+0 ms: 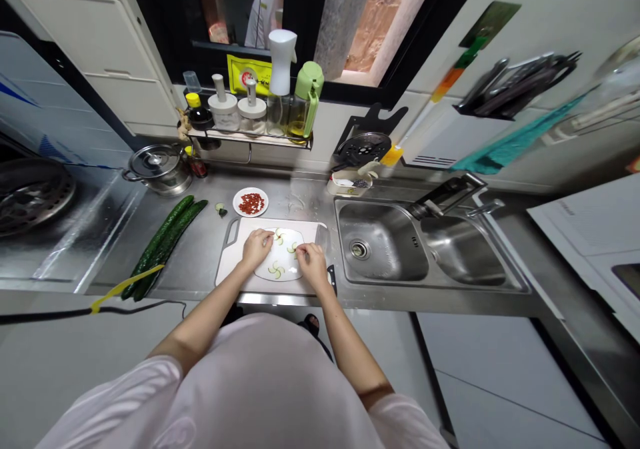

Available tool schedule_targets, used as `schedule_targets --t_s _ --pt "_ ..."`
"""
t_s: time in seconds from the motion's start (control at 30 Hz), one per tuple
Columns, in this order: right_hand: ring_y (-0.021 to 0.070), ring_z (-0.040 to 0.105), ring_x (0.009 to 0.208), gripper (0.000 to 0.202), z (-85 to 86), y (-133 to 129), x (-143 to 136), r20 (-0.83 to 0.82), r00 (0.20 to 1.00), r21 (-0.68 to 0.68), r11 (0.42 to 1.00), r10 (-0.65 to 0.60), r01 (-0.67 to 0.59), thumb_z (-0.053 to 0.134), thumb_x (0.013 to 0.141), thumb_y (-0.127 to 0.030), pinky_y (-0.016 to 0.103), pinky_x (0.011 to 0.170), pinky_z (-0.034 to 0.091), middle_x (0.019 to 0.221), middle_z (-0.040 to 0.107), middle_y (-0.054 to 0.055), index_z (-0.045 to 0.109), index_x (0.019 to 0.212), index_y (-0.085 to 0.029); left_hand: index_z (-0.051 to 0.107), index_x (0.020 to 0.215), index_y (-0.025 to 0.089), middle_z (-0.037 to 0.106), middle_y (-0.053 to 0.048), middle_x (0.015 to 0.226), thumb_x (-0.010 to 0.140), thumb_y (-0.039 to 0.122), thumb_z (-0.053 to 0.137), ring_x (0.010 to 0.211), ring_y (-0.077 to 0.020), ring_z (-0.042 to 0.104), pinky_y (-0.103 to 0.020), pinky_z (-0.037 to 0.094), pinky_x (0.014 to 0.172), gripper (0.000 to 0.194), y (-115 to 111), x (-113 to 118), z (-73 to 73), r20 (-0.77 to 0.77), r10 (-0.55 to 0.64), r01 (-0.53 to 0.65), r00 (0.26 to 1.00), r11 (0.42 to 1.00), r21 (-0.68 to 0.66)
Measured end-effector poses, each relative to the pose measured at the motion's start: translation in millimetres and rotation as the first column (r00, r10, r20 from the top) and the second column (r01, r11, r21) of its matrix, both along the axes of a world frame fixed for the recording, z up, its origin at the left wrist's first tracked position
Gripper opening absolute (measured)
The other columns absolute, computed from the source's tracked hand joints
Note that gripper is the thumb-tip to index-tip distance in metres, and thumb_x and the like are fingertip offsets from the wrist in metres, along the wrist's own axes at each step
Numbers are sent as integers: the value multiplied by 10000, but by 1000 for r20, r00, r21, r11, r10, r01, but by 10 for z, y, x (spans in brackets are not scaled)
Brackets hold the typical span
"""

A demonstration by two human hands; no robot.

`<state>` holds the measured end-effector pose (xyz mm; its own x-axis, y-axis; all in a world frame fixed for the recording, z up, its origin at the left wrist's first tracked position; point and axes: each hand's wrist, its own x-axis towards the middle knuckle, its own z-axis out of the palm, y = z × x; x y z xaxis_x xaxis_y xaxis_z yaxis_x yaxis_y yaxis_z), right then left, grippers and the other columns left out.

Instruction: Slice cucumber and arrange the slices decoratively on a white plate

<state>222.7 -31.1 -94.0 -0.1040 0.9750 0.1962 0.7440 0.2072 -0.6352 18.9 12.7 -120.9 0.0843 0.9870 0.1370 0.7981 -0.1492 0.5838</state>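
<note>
Pale-green crescent cucumber slices (pixel 277 270) lying on an oval white plate (pixel 280 277) atop the grey plastic cutting board (pixel 235 262) on the steel surface (pixel 200 262). Left hand (pixel 256 247) and right hand (pixel 312 263) resting curled on opposite plate edges, slices between them; right fingertips (pixel 300 252) pinching what looks like a slice near the far rim, left grip impossible to tell.

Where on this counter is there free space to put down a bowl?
Bare steel lies between the cucumbers and the cutting board, and behind the board beside the plate of red pieces. The board is crowded: both hands, left and right, work over the white plate.
</note>
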Motion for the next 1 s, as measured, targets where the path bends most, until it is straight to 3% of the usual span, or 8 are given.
schedule_targets --t_s 0.23,0.33,0.67,1.0 --pt "196 521 871 239 -19 -80 35 2 1000 -13 1000 -3 3 414 917 -253 297 823 393 879 626 61 644 928 -191 670 1063 198 660 -68 1052 870 279 464 986 -200 572 -289 418 889 293 426 -336 21 -31 320 -322 947 943 -82" --pt "195 523 879 240 -27 -88 20 40 999 -14 1000 -2 2 410 917 -240 287 813 394 888 629 64 644 937 -191 675 1047 200 659 -77 1076 851 262 477 997 -208 578 -284 426 866 286 609 -416 22 -44 388 -391 920 913 -119" --pt "194 528 857 195 -59 -129 -40 -34 999 -10 1000 11 -11 427 904 -239 291 810 402 862 620 58 617 888 -196 709 949 215 668 -90 1073 817 272 529 951 -213 597 -289 450 809 231 1084 -481 -8 -200 287 -331 937 911 -244" --pt "195 518 860 174 -112 -161 5 -83 996 -15 1000 -19 18 456 889 -242 297 807 401 862 625 54 624 871 -201 718 934 185 674 -129 1032 842 296 489 950 -232 604 -315 460 823 271 1246 -469 -102 -308 193 -277 932 926 -258"
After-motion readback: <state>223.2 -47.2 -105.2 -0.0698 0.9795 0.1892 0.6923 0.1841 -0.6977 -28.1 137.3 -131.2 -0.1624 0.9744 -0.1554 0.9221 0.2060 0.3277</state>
